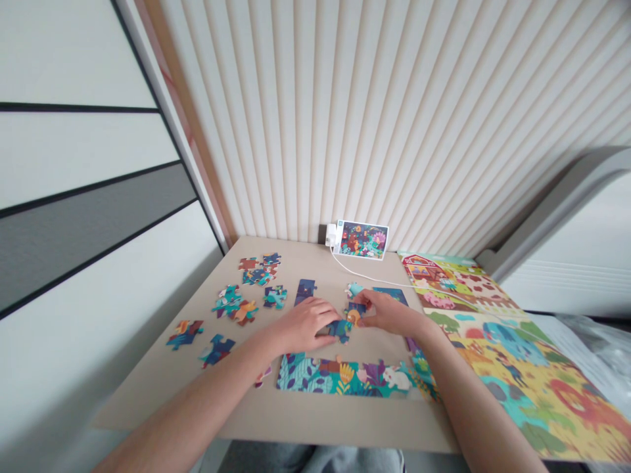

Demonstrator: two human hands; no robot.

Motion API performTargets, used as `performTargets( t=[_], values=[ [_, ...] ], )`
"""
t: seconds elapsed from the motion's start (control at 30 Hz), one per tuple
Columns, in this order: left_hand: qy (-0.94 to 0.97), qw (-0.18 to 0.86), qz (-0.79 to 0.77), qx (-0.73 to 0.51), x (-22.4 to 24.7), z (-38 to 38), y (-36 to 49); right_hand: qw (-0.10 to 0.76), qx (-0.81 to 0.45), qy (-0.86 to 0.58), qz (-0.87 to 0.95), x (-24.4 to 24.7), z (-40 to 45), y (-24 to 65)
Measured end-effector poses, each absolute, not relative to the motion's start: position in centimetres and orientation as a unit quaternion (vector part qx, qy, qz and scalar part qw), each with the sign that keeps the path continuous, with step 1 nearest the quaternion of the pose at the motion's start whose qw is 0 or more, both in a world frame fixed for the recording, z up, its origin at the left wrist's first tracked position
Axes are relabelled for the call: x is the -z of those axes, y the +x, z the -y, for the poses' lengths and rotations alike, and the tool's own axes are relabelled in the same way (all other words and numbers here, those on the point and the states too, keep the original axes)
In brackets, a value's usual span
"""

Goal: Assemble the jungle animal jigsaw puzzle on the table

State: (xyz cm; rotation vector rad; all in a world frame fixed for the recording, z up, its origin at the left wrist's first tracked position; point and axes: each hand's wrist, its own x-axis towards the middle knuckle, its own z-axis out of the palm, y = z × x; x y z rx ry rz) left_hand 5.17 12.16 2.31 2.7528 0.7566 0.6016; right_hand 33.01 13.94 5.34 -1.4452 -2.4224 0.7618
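My left hand [309, 323] is closed on a dark blue puzzle piece [339, 330] over the middle of the table. My right hand [383, 312] pinches another puzzle piece [355, 315], blue with an orange patch, right beside the first. Whether the two pieces interlock I cannot tell. Below the hands lies a joined bottom strip of the puzzle [345, 377], with leaves and a white rabbit. Its right side runs up partly under my right forearm. A dark blue corner piece [304, 290] lies behind my left hand, and more blue pieces [392, 294] lie behind my right.
Several loose puzzle pieces [227, 301] are scattered on the left of the table [162, 394]. A reference picture card [365, 240] leans at the back by a white charger [331, 235], whose cable [365, 278] runs right across two finished puzzles [513, 358].
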Motion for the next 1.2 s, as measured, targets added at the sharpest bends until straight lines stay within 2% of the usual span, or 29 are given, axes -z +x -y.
performTargets(
  t=[0.2,0.37,0.5,1.0,1.2],
  values=[
    [0.94,0.091,-0.261,-0.198,-2.5,-12.2,5.0,0.088,-0.219,-0.463,0.854,-5.2,-14.1,34.2],
    [0.942,0.081,-0.26,-0.197,-2.6,-12.2,4.9,0.191,-0.134,-0.484,0.843,-4.4,-15.3,34.4],
    [0.943,0.075,-0.262,-0.19,-2.7,-12.1,5.0,0.192,-0.083,-0.49,0.846,-2.8,-16.3,34.1],
    [0.944,0.054,-0.267,-0.184,-3.2,-12.0,4.9,0.2,-0.074,-0.491,0.844,-0.9,-17.2,34.6],
    [0.945,0.051,-0.264,-0.186,-3.2,-12.1,4.9,0.207,-0.122,-0.49,0.838,-0.4,-17.6,35.0]
  ],
)
